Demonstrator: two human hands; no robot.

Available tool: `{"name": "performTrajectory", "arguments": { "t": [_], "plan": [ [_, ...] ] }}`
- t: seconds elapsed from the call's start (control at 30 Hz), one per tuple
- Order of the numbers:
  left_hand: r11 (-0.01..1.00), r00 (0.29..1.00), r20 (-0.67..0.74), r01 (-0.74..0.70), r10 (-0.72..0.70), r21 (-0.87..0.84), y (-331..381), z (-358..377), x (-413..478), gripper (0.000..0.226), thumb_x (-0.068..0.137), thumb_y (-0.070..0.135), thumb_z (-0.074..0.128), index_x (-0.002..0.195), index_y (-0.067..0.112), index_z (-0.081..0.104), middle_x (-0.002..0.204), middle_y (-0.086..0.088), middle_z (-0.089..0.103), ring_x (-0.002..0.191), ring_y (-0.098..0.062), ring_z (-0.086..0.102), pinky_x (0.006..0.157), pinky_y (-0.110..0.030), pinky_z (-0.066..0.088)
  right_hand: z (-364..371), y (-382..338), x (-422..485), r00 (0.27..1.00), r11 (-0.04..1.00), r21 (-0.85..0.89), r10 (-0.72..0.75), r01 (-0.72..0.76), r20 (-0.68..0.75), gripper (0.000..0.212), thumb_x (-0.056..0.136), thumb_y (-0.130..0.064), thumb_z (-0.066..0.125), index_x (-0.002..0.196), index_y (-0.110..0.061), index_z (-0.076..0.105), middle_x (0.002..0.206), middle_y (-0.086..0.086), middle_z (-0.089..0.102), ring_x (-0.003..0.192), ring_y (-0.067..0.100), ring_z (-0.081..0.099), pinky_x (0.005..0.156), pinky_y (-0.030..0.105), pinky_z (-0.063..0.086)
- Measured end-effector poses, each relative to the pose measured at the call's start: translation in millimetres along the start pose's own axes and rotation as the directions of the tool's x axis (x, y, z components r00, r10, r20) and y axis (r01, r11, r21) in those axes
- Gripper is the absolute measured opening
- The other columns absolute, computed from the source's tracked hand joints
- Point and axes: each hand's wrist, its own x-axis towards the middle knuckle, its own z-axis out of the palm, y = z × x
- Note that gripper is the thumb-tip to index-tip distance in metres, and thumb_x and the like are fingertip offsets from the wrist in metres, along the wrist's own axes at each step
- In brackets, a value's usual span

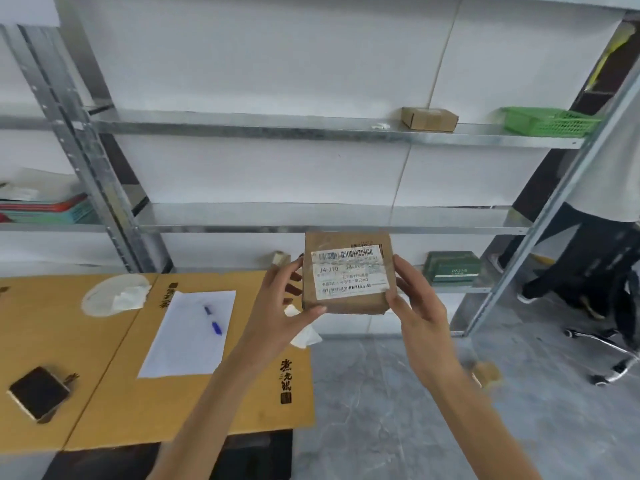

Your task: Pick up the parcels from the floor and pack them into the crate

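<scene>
— Where is the parcel [349, 273]?
— Up in the air in front of the shelf rack [86, 168], off the grey floor [381, 410] and just past the right end of the tabletop [104, 410]. It is a small brown cardboard one, with its white label [348, 271] and barcodes turned toward the camera.

— Who has it?
— Both hands. The left hand [277, 306] grips its left side, fingers [294, 273] curled at the edge and the thumb pressed on the lower front corner. The right hand [419, 313] grips the right side with the thumb on the front edge. Its other fingers are mostly hidden behind the parcel.

— What lies on the tabletop?
— A flattened sheet of yellow-brown cardboard [242, 393] covers it. On that lie a white sheet of paper [183, 348] with a blue pen [213, 320] on top, a crumpled tissue [128, 296] farther back, and a dark square box [38, 393] near the left front.

— And the shelves?
— The upper shelf [242, 124] carries a small brown box [429, 118] and, apart to its right, a green basket [550, 122]. A dark green box [452, 266] sits on the low shelf [460, 289], beside the right hand as seen.

— Anything else?
— Another person [606, 237] in dark trousers stands at the right edge, by a chair's wheeled base [616, 355]. A small brownish thing [486, 374] lies on the floor near the right wrist, too blurred to identify.
</scene>
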Motion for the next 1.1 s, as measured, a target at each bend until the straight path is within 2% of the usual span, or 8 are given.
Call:
{"name": "performTrajectory", "arguments": {
  "t": [0.13,0.33,0.47,0.57,0.77,0.9,0.97,1.1],
  "plan": [
    [0.992,0.994,-0.021,0.105,-0.103,0.075,8.5,-7.4,-70.9,0.071,0.071,0.035,0.079,0.129,0.038,0.039,0.127,0.018,0.046,0.112,0.001,0.049,0.089,-0.018,0.046,3.7,2.9,-63.4,0.997,0.996,0.046,0.068,-0.07,0.044,0.046,0.093,-0.002,0.055,0.133,-0.024,0.053,0.123,-0.008,0.063,0.119,0.012,0.054,0.094,0.024,0.049],
    [0.956,0.963,-0.022,0.269,-0.268,0.116,33.0,-23.8,-184.2,0.072,0.066,0.037,0.082,0.122,0.035,0.037,0.129,0.017,0.047,0.116,0.0,0.046,0.091,-0.024,0.045,10.5,-12.8,-165.3,0.97,0.973,0.042,0.224,-0.229,0.094,0.043,0.091,-0.01,0.059,0.131,-0.028,0.055,0.126,-0.005,0.062,0.121,0.014,0.054,0.1,0.038,0.045],
    [0.932,0.936,-0.017,0.353,-0.353,0.084,47.9,-46.0,-249.4,0.067,0.066,0.035,0.083,0.118,0.032,0.04,0.125,0.015,0.052,0.11,0.001,0.051,0.08,-0.012,0.044,25.0,-34.6,-226.1,0.938,0.947,0.007,0.316,-0.32,0.145,0.04,0.088,-0.024,0.063,0.125,-0.035,0.058,0.121,-0.012,0.064,0.116,0.009,0.057,0.096,0.036,0.048],
    [0.922,0.925,0.002,0.377,-0.379,0.091,56.4,-75.0,-295.3,0.061,0.068,0.033,0.082,0.113,0.032,0.04,0.121,0.016,0.053,0.106,0.005,0.051,0.081,-0.01,0.042,45.4,-46.8,-268.3,0.925,0.938,-0.02,0.345,-0.346,0.161,0.041,0.088,-0.021,0.063,0.128,-0.03,0.056,0.122,-0.01,0.064,0.116,0.011,0.058,0.095,0.037,0.051],
    [0.902,0.903,0.01,0.428,-0.43,0.059,59.5,-156.2,-391.1,0.057,0.073,0.041,0.074,0.118,0.027,0.043,0.118,0.014,0.058,0.11,-0.004,0.055,0.094,-0.029,0.048,119.9,-63.2,-356.6,0.904,0.924,-0.038,0.38,-0.38,0.197,0.039,0.087,-0.012,0.065,0.123,-0.027,0.056,0.118,-0.006,0.063,0.112,0.013,0.059,0.091,0.036,0.053],
    [0.882,0.882,-0.007,0.471,-0.471,0.006,50.0,-216.3,-458.6,0.041,0.081,0.038,0.066,0.114,0.021,0.048,0.116,0.009,0.061,0.108,-0.008,0.058,0.093,-0.037,0.051,181.0,-74.0,-425.9,0.9,0.923,-0.007,0.378,-0.385,0.216,0.039,0.087,-0.006,0.064,0.117,-0.03,0.057,0.11,-0.011,0.066,0.106,0.009,0.062,0.086,0.03,0.055],
    [0.88,0.88,0.005,0.474,-0.474,0.002,41.1,-244.2,-490.7,0.037,0.083,0.036,0.066,0.111,0.019,0.049,0.114,0.009,0.063,0.107,-0.008,0.059,0.091,-0.036,0.052,207.9,-76.6,-459.8,0.895,0.913,0.027,0.393,-0.407,0.209,0.04,0.086,-0.003,0.063,0.117,-0.027,0.057,0.109,-0.009,0.066,0.107,0.011,0.062,0.083,0.029,0.055],
    [0.871,0.87,0.038,0.49,-0.491,0.038,24.4,-288.6,-544.3,0.033,0.084,0.039,0.066,0.109,0.024,0.05,0.112,0.018,0.061,0.108,-0.004,0.058,0.083,-0.025,0.052,251.8,-77.4,-517.8,0.865,0.877,0.029,0.468,-0.48,0.18,0.044,0.086,0.0,0.063,0.125,-0.018,0.054,0.116,0.001,0.063,0.114,0.021,0.058,0.092,0.041,0.052]
  ]
}}
